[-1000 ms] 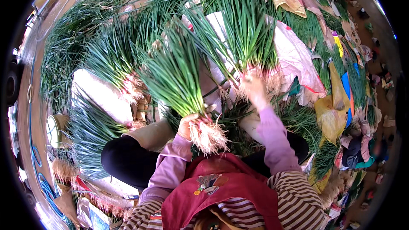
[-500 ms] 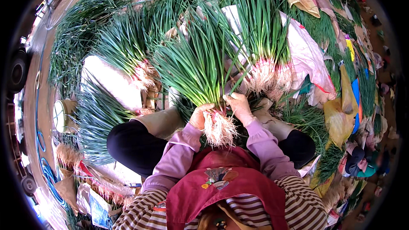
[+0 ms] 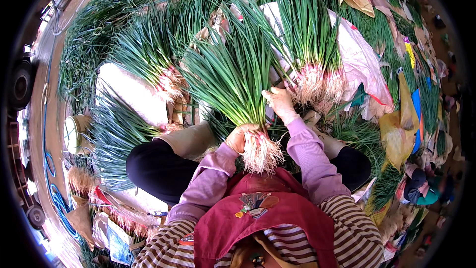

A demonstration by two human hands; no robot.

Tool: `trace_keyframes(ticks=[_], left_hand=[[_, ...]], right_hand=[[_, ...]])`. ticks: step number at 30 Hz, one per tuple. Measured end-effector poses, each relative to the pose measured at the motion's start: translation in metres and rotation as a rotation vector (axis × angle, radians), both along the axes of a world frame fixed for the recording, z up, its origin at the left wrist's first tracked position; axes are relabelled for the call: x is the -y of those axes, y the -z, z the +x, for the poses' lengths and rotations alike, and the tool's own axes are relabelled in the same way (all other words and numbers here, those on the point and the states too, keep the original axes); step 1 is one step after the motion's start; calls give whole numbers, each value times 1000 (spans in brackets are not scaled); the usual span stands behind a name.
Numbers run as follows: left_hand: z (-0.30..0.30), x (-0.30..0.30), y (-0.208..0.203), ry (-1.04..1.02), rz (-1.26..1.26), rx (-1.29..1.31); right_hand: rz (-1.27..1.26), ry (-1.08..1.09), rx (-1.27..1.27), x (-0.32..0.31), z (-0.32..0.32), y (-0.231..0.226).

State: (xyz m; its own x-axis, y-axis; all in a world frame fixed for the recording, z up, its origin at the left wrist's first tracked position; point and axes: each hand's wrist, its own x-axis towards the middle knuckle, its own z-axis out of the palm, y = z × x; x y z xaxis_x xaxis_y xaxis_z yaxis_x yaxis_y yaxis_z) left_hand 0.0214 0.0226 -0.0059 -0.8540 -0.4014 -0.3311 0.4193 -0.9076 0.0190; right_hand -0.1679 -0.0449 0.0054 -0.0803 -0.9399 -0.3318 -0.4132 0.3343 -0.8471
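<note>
In front of my lap stands a large bunch of spring onions (image 3: pixel 230 79), its green leaves fanning up and away and its pale roots (image 3: pixel 262 154) hanging toward me. My left hand (image 3: pixel 243 136) is closed around the bunch just above the roots. At the bunch's right edge, higher up the stalks, my right hand (image 3: pixel 280 103) has its fingers pinched together; whatever lies between them is too small to make out. More spring onion bunches lie close by: one at the far right (image 3: pixel 310 54), one at the far left (image 3: pixel 153 59) and one beside my left knee (image 3: pixel 121 134).
White sacking (image 3: pixel 354 64) lies under the bunches. Loose green leaves (image 3: pixel 99 34) are heaped at the far left. A pale bucket (image 3: pixel 77 134) stands left, with a blue hose (image 3: pixel 57 201) behind it. Yellow sacks (image 3: pixel 396 136) lie to the right. My bent knees flank the bunch.
My right hand has moved up and slightly right along the bunch's edge, away from the root end. My left hand keeps its hold, and the root end has shifted slightly right.
</note>
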Motion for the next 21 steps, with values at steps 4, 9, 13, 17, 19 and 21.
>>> trace_keyframes(ticks=[4, 9, 13, 17, 19, 21], left_hand=[[12, -1, -20, -98, 6, -97], [22, 3, -43, -200, -231, 58], [31, 2, -11, -297, -288, 135], [17, 8, -29, -372, -103, -89], [8, 6, -18, -386, -51, -78], [4, 5, -29, -380, -44, -42]], right_hand=[[212, 304, 260, -26, 20, -2], [385, -797, -659, -72, -4, 89], [129, -308, -700, -15, -5, -13], [-368, -135, -997, 58, -32, -9], [-243, -194, -1091, 84, -42, 5], [-164, -170, -1079, 94, -48, 16]])
